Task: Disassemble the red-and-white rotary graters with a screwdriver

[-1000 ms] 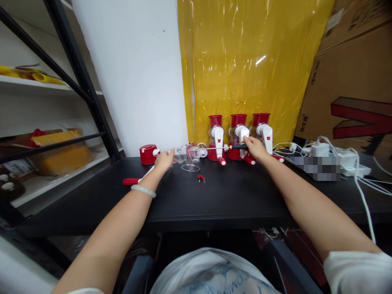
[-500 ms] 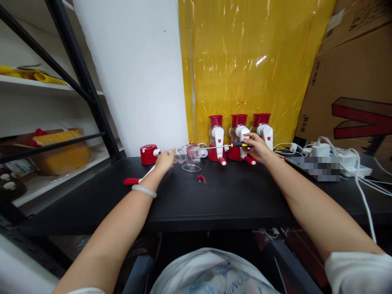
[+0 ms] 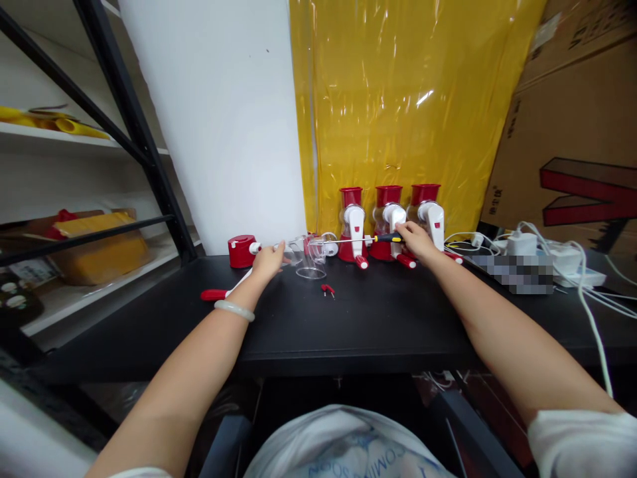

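Note:
My right hand (image 3: 419, 243) is closed around the rear of a screwdriver (image 3: 389, 238) with a black and yellow handle. Its thin shaft lies level and points left, the tip reaching the clear plastic grinder body (image 3: 311, 260) on the table. My left hand (image 3: 269, 260) grips the left side of that clear body; some of its fingers are hidden behind it. Left of this hand is a red grinder base (image 3: 241, 251). A crank handle with a red grip (image 3: 215, 295) lies partly behind my left wrist. In front of the clear body lie small red pieces (image 3: 328, 290) with metal pins.
Several red and white rotary graters, one of them this grater (image 3: 352, 229), stand along the back, close to my right hand. White chargers and cables (image 3: 562, 255) sit at the right beside a blurred flat device (image 3: 517, 273). A black shelf rack (image 3: 134, 126) rises at the left.
My right hand has shifted its fingers on the screwdriver handle, from spread over it to closed around its rear end. My left hand and the clear body have stayed in place.

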Demonstrator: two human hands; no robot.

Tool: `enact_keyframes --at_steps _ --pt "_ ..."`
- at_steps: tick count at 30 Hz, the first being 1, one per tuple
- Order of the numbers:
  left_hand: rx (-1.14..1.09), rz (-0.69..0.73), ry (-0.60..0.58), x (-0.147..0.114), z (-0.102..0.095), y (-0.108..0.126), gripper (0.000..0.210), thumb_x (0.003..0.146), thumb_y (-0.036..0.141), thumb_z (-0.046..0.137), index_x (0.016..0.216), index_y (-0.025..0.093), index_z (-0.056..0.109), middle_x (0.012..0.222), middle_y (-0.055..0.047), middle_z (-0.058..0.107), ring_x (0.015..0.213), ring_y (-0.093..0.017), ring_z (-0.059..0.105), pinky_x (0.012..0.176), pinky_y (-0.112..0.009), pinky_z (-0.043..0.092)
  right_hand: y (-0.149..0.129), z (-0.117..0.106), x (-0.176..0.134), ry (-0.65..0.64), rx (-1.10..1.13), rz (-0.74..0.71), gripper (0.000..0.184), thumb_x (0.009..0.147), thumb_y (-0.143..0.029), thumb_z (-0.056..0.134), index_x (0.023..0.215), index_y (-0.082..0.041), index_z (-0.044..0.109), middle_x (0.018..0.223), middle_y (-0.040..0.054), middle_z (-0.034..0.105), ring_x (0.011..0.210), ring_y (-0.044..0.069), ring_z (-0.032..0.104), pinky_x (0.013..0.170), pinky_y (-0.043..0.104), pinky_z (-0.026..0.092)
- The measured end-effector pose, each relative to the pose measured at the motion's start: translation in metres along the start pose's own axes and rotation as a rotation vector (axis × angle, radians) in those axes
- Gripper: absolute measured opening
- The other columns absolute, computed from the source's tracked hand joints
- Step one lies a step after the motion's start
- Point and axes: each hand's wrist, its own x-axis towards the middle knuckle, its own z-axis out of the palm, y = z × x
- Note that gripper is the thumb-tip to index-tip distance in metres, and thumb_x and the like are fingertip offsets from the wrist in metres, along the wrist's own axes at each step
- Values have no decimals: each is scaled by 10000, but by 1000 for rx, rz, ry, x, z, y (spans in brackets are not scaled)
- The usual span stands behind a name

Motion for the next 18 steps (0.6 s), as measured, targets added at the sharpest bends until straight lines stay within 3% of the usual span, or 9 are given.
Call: enact_keyframes --at_steps 6,11,14,16,18 --pt "5 9 -8 -3 0 2 528 921 556 397 831 147 719 913 -129 771 760 -253 735 605 -282 559 -12 4 -3 -15 441 94 407 587 -331 745 915 -264 513 724 -54 544 577 104 508 464 212 391" --pt "9 24 -21 -4 0 3 522 925 548 392 836 150 719 892 -124 773 765 -250 738 613 -274 553 -16 0 -4 -54 523 109 422 537 -223 690 919 -277 519 732 -50 544 657 130 543 496 215 426" --pt "14 22 -17 -3 0 2 519 924 548 394 872 146 718 904 -120 773 749 -245 738 613 -275 553 -13 1 -1 -48 477 76 325 600 -297 688 874 -268 516 735 -45 551 653 137 553 491 226 440" --pt "19 18 -11 -2 1 1 520 922 551 396 903 141 716 898 -117 774 730 -242 736 612 -279 554 -9 1 2 -27 407 61 272 695 -433 659 837 -257 507 708 -39 551 602 140 551 470 246 440" --pt "27 14 -5 -1 1 0 525 922 554 391 919 140 715 892 -116 774 716 -240 733 609 -283 555 -6 1 3 -20 292 37 324 787 -567 571 828 -252 505 623 -36 532 511 145 528 437 266 422"
